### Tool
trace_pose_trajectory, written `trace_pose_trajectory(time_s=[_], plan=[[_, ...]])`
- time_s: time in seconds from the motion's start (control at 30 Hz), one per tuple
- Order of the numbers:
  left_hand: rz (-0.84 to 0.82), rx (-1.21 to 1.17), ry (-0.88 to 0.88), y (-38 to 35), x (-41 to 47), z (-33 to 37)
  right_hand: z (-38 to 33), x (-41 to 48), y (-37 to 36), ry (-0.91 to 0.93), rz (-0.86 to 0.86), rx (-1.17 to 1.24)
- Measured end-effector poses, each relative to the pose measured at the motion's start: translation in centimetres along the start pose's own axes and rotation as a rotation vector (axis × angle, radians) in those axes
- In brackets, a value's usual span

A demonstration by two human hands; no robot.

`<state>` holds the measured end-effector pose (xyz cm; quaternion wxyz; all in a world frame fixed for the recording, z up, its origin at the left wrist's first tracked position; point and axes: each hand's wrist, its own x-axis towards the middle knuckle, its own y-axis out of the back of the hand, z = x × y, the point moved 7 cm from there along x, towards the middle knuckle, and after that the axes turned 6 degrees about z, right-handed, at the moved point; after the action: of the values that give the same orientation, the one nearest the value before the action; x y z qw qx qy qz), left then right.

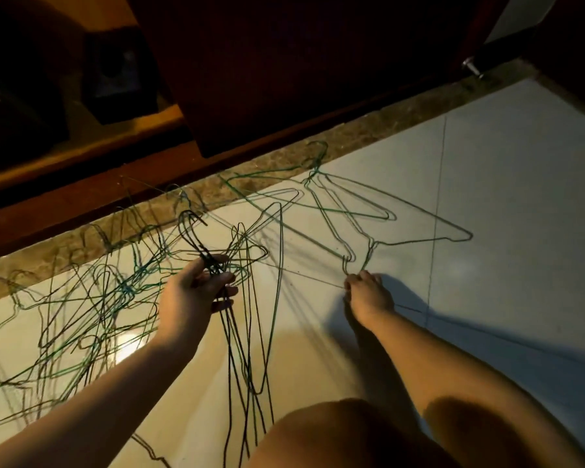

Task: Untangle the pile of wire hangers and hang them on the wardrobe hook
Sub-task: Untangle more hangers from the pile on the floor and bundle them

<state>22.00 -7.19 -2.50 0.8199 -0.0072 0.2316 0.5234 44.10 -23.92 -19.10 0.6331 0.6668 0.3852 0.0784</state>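
Note:
My left hand is closed around the necks of a bunch of dark wire hangers; their hooks stick up above my fingers and their bodies hang down toward my knee. A tangled pile of green and dark wire hangers lies on the pale floor to the left. My right hand pinches the hook of a green wire hanger that lies flat on the floor among a few others spread to the right. No wardrobe hook is visible.
A dark wooden wardrobe door stands open ahead above a stone threshold strip. The wardrobe's lit interior floor holds a dark box. A metal doorstop sits at the upper right. My bare knee is at the bottom.

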Motion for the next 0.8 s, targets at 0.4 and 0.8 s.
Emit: trace_pose_trajectory(time_s=[0.4, 0.8], plan=[[-0.01, -0.19, 0.049, -0.8, -0.8, -0.1, -0.7, -1.1, 0.1, 0.056, 0.055, -0.192], [-0.059, -0.199, 0.043, -2.4, -0.8, 0.4, -1.5, -2.2, 9.6, 0.034, 0.476, 0.412]])
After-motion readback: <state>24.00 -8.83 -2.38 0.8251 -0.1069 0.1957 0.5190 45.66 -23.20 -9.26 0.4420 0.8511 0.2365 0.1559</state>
